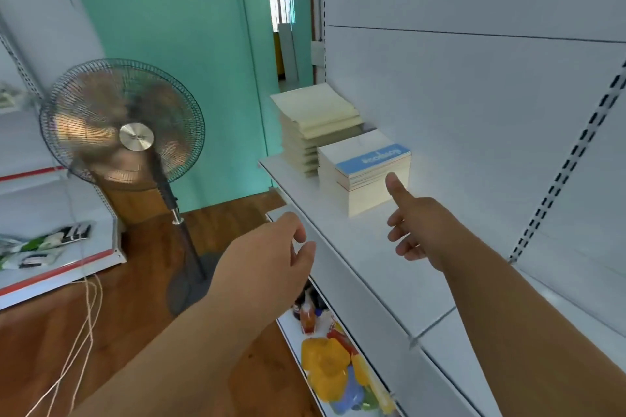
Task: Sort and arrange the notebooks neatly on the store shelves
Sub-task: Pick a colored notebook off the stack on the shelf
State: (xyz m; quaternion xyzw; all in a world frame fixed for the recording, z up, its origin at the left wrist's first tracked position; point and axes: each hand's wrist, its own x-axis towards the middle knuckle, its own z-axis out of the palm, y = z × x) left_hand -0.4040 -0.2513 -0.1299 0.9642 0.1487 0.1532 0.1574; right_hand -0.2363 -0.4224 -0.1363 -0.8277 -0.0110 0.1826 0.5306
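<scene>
Two stacks of notebooks stand on the white shelf (pixel 369 257). The far stack (pixel 316 118) has cream covers and sits at the shelf's left end. The nearer stack (pixel 364 169) has a white and blue cover on top. My right hand (pixel 418 223) hovers over the shelf just in front of the nearer stack, thumb raised close to its side, fingers loosely curled, holding nothing. My left hand (pixel 271 264) hangs in front of the shelf's front edge, fingers loosely bent and empty.
A standing fan (pixel 123 125) spins on the wooden floor to the left. A lower shelf (pixel 288 332) holds colourful packets (pixel 330 369). Another shelf unit with packets (pixel 44 244) stands at far left. Thin cords trail on the floor.
</scene>
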